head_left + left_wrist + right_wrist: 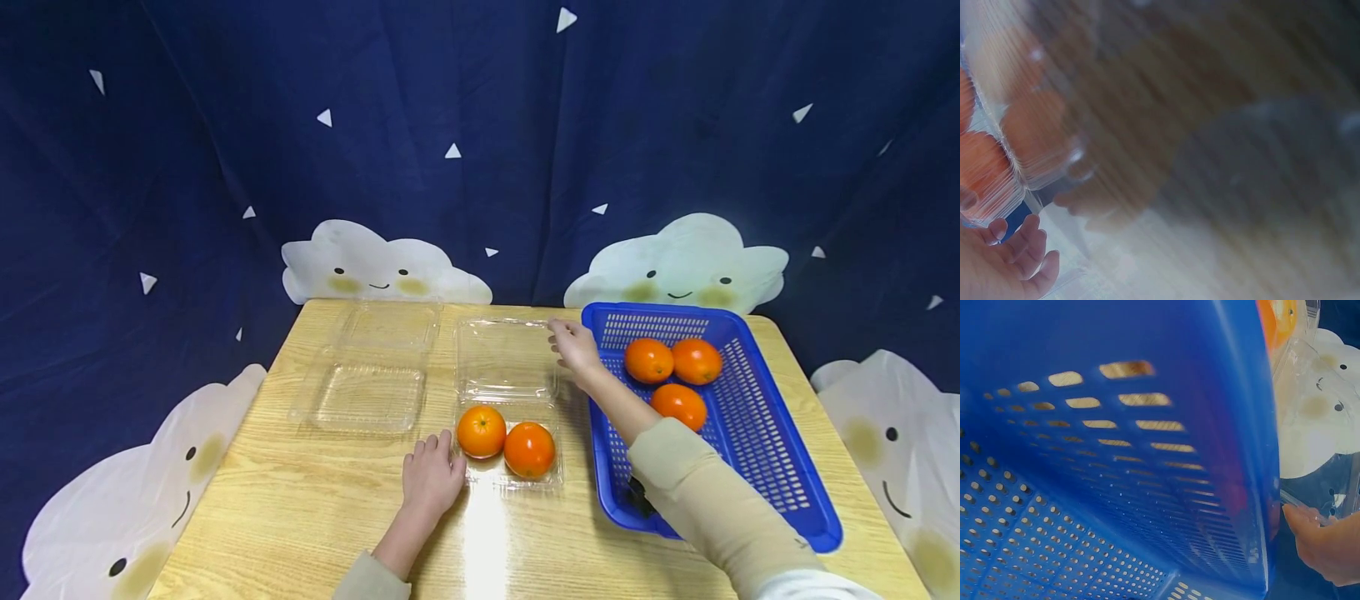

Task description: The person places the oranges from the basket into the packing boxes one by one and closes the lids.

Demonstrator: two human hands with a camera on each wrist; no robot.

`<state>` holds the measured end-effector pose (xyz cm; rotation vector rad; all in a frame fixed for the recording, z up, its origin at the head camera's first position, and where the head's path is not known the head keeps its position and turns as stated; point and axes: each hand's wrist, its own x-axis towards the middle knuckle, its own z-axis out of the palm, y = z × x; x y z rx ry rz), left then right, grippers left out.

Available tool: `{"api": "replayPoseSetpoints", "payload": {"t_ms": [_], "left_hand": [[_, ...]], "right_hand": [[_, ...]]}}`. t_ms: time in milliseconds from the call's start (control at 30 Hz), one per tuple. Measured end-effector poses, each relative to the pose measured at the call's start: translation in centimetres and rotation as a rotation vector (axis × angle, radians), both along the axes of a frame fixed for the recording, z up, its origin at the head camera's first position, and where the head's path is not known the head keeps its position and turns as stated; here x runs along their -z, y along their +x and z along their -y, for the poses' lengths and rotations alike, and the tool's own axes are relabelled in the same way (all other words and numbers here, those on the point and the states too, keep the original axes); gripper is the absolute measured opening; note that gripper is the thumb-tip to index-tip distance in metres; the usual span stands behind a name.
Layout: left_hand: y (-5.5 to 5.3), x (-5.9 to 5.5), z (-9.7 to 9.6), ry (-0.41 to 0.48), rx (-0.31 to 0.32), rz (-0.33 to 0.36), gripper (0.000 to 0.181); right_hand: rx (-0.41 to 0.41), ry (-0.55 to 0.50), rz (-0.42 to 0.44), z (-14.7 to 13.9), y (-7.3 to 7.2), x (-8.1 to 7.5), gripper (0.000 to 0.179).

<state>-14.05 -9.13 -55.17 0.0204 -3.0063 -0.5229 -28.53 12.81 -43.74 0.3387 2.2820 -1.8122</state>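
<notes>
A clear plastic clamshell container (506,358) lies unfolded on the table, its lid away from me and two oranges, one left (481,432) and one right (529,450), in its near half. My right hand (576,347) pinches the lid's far right corner; the right wrist view shows the thumb (1305,524) against the lid's edge. Beside the near half's left wall is my left hand (432,477), fingers loosely bent and the thumb side close to the plastic. The left wrist view shows this hand (1013,259) below the oranges, gripping nothing visible.
A blue perforated basket (780,433) stands on the right under my right forearm, with three oranges (678,407) visible inside. Another unfolded clear clamshell (371,396) lies on the left. A dark blue curtain (480,125) with clouds hangs behind the wooden table (300,517).
</notes>
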Motion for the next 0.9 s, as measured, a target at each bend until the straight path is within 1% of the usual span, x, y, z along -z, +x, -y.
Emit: {"api": "replayPoseSetpoints", "payload": {"t_ms": [167,533,700,900], "left_hand": [[0.0,0.0,0.0,-0.005,-0.004,0.003,0.033],[-0.1,0.1,0.0,-0.011,-0.003,0.002,0.032],[-0.1,0.1,0.0,-0.011,-0.005,-0.003,0.032],[0.0,0.0,0.0,-0.013,-0.006,-0.01,0.034]], "right_hand": [[0.02,-0.033,-0.007,0.0,0.6,-0.1,0.05],[0.07,-0.036,-0.041,0.3,1.9,-0.4,0.038],[0.078,-0.038,-0.073,0.4,2.6,-0.3,0.037],[0.06,-0.084,-0.112,0.2,3.5,0.0,0.036]]}}
